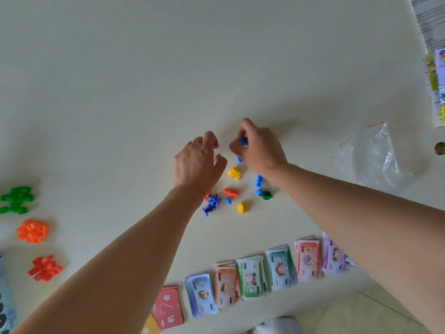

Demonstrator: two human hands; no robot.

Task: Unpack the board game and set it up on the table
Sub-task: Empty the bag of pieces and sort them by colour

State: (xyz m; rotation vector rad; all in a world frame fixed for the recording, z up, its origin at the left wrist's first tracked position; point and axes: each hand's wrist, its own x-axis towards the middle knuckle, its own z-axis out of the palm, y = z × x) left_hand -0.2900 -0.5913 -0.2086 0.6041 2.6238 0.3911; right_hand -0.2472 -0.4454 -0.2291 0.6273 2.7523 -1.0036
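While left hand (197, 165) hovers beside, right hand (260, 150) pinches blue piece (243, 141).

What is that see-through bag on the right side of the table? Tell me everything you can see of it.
The bag is thin, clear, crinkled plastic with a red strip along its mouth at the far edge. It lies slack and rumpled on the pale table and looks empty. It sits to the right of the right hand, apart from it, and nothing is touching it but the tabletop.
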